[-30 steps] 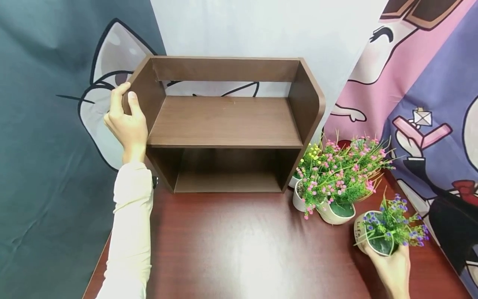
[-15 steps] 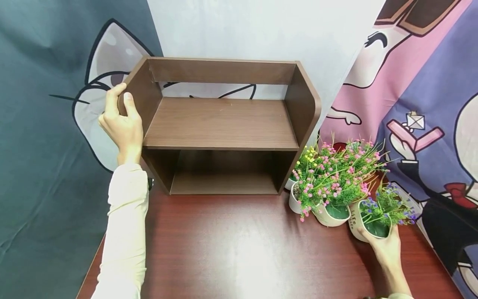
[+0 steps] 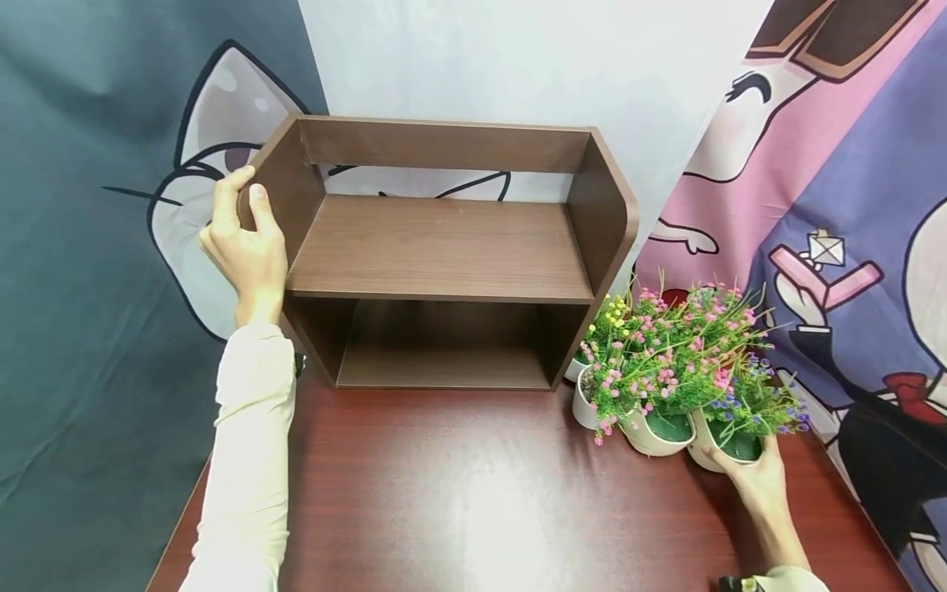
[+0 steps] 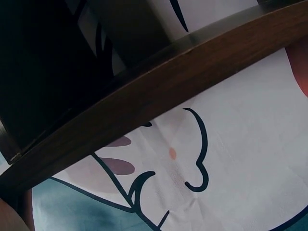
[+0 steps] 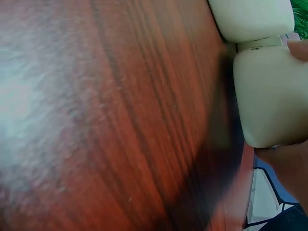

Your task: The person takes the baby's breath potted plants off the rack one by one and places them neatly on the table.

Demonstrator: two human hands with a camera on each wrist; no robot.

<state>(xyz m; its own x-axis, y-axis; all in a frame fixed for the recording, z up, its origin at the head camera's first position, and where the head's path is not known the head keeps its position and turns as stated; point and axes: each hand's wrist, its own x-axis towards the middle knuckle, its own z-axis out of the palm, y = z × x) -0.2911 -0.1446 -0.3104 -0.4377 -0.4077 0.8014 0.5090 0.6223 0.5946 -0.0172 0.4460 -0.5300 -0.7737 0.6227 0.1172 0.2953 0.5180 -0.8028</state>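
My left hand (image 3: 247, 247) grips the front edge of the left side panel of a brown two-tier shelf (image 3: 444, 247). In the left wrist view that panel's edge (image 4: 159, 82) runs diagonally, with a bit of the hand (image 4: 10, 216) in the corner. At the right, my right hand (image 3: 758, 481) holds a cream flowerpot (image 3: 706, 448) with purple-blue flowers (image 3: 755, 403), thumb and fingers round its sides. The right wrist view shows this pot (image 5: 272, 96) right beside another cream pot (image 5: 255, 19), with my fingers (image 5: 286, 163) at its lower side.
Beside the shelf's right panel stand several more potted plants, among them a pink-flowered one (image 3: 654, 440), a small white pot (image 3: 584, 403) and yellow flowers (image 3: 610, 321). The red-brown table (image 3: 444, 485) lies in front. Cartoon-printed curtains (image 3: 829, 205) hang at the sides.
My right hand has moved the purple-flowered pot away from me and slightly left, up beside the pink-flowered pot. My left hand keeps its grip on the shelf.
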